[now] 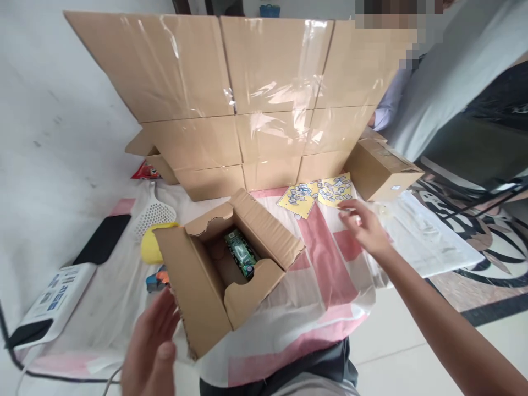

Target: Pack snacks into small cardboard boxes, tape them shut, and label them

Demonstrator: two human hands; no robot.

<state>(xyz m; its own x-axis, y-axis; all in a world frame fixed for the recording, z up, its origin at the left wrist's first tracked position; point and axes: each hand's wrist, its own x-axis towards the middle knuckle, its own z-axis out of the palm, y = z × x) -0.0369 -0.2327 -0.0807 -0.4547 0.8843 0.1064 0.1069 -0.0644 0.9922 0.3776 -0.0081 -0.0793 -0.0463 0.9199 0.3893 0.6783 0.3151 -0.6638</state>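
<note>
An open cardboard box sits at an angle on the cloth, its flaps spread outward. Inside lies a green and black packaged item whose kind I cannot make out. My left hand is beside the box's left flap with fingers stretched out; whether they touch the cardboard is unclear. My right hand reaches over the table, fingers apart and slightly bent, near the right one of two yellow sheets with small blue-white printed pictures. The left yellow sheet lies against it.
A tall taped cardboard panel stands behind. On the left are a white slotted skimmer, a yellow object, a blue-orange item and a black pad. A closed carton stands right; a person is beyond it.
</note>
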